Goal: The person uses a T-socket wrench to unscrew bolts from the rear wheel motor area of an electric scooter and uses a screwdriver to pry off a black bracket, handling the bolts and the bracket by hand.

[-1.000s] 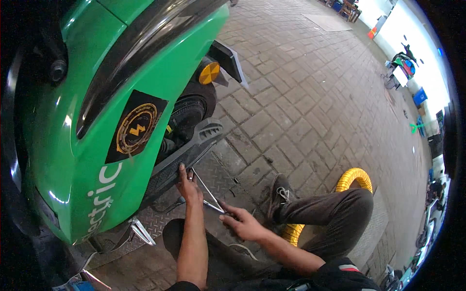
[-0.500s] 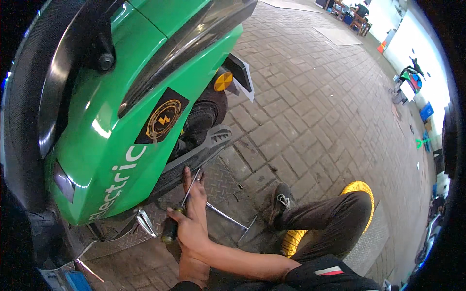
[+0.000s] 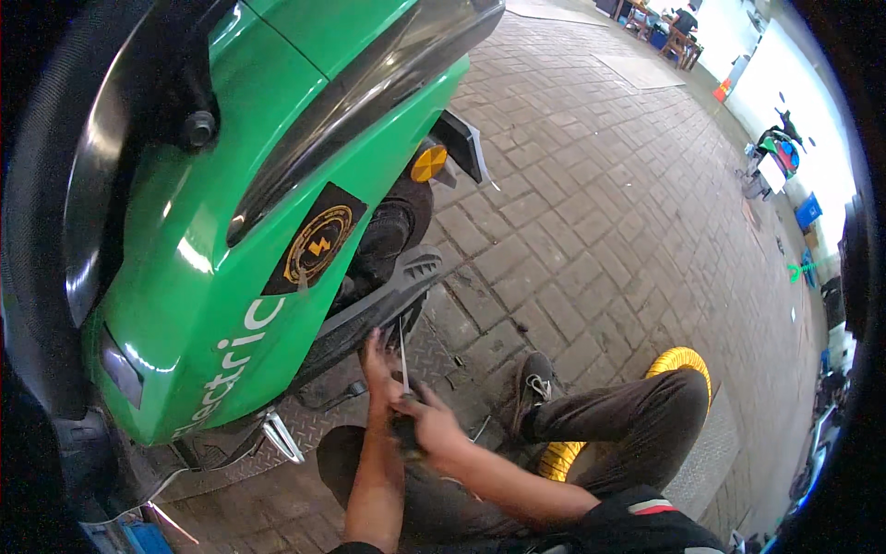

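My right hand (image 3: 436, 427) is closed around the dark handle of a screwdriver (image 3: 403, 360). The thin metal shaft points up toward the underside of a long dark plastic cover (image 3: 369, 305) by the rear wheel (image 3: 395, 226) of a green electric scooter (image 3: 231, 258). Just left of the shaft, my left hand (image 3: 378, 369) reaches up to the cover's lower edge with its fingers stretched out. Whether it touches the cover is hard to see. Behind my right hand, a sliver of a metal T-handle tool (image 3: 481, 427) shows on the floor.
The scooter's metal stand (image 3: 281, 438) hangs low at the left. My bent leg and shoe (image 3: 532, 383) are on the right, near a yellow ring-shaped object (image 3: 560, 459). Patterned metal plate (image 3: 323, 420) and brick paving (image 3: 572, 240) form the floor. Another scooter (image 3: 780, 148) stands far right.
My right hand has moved right, and the screwdriver has swung more upright. Both hands, crossed before, are now side by side. The T-handle tool is mostly covered now. The view has shifted slightly.
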`<state>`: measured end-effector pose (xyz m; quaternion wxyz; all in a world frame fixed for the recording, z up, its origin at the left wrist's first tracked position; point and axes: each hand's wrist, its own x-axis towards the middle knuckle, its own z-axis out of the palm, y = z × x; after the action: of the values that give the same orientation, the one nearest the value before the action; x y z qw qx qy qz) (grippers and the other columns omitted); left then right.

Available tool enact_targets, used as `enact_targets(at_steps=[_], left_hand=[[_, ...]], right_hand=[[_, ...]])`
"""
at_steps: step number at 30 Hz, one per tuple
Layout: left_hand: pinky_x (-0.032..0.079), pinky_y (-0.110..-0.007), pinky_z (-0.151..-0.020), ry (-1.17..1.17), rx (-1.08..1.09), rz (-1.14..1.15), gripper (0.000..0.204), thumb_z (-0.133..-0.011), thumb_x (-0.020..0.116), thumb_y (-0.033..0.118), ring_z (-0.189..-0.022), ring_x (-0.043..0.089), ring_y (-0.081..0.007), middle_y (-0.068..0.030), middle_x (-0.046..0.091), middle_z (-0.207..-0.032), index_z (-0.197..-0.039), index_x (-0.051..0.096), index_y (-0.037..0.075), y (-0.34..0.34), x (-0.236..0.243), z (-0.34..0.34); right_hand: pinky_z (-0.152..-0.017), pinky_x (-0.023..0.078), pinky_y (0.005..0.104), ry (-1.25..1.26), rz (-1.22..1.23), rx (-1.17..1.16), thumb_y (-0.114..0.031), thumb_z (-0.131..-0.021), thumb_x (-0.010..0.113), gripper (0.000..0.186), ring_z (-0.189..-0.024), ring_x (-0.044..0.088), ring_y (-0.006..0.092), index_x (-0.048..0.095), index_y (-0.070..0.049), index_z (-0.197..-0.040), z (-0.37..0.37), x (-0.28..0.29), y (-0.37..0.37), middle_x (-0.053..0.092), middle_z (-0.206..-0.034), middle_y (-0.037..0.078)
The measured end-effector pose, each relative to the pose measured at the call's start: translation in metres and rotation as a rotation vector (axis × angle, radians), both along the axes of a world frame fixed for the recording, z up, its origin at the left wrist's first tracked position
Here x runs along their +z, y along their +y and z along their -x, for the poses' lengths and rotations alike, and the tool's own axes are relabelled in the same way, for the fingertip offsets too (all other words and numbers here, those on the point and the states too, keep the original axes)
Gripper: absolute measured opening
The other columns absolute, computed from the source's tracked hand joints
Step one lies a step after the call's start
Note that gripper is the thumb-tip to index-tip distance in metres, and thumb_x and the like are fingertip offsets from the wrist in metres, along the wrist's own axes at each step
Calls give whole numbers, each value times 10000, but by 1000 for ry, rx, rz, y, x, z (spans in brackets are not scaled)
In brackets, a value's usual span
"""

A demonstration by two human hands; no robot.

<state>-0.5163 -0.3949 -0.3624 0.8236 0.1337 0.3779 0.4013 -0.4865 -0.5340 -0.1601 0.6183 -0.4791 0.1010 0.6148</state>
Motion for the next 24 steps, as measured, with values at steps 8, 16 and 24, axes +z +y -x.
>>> enact_targets(at_steps=[8,16,24], left_hand=[[517,-283,-674,277,-306,-88,224,-874,677,121,-858,660,-170,-47,697,-977,-1093,650,86,-32,46,-41],[523,-316,-681,610,-341,-194,234,-874,699,129,-875,672,-181,-70,707,-963,-1084,653,37,-13,-18,-6],[514,-333,-720,681,-285,-121,241,-901,672,185,-868,657,-190,-59,681,-1005,-1099,645,51,-6,-7,16]], right_hand=[[-982,446,424,-1099,139,757,-276,-890,678,686,-1200,573,365,394,-3,-1451,-115,-122,-139,587,-1315,237],[-962,429,495,-1579,836,486,-227,-834,656,427,-1144,544,389,546,-1,-1180,-114,-246,-122,588,-1159,258],[-930,417,494,-1614,451,1110,-170,-888,548,320,-1096,553,304,557,-65,-1190,-20,-304,-110,592,-1123,133]])
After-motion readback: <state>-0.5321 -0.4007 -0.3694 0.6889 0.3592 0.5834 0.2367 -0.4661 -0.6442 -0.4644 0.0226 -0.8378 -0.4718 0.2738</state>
